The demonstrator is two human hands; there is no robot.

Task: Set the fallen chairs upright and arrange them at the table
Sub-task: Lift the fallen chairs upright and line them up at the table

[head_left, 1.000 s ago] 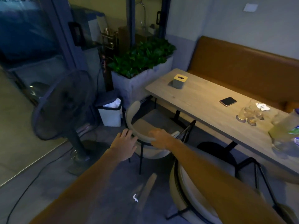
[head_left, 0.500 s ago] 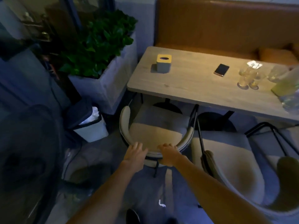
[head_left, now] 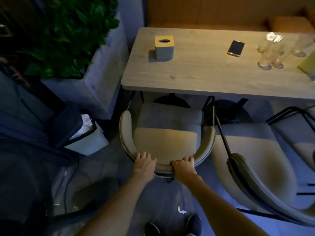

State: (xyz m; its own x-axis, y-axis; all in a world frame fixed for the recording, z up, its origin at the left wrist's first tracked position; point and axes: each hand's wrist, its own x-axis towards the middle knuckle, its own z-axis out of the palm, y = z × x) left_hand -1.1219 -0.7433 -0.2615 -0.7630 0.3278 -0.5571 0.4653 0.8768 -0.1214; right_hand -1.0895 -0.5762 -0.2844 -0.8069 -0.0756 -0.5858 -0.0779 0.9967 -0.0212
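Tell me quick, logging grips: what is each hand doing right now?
Left hand: closed on the backrest of the upright chair.
Right hand: closed on the same backrest, beside the left.

Beige chair (head_left: 164,142) — grey-wood table (head_left: 196,72), yellow-topped grey box (head_left: 164,47), green plant (head_left: 64,34).

Chair (head_left: 166,133) before table (head_left: 196,77), planter (head_left: 95,77) left.

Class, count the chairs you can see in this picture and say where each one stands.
2. One chair stands upright at the table's left end, its backrest gripped by the left hand and right hand. A second chair sits right of it. More may lie out of frame.
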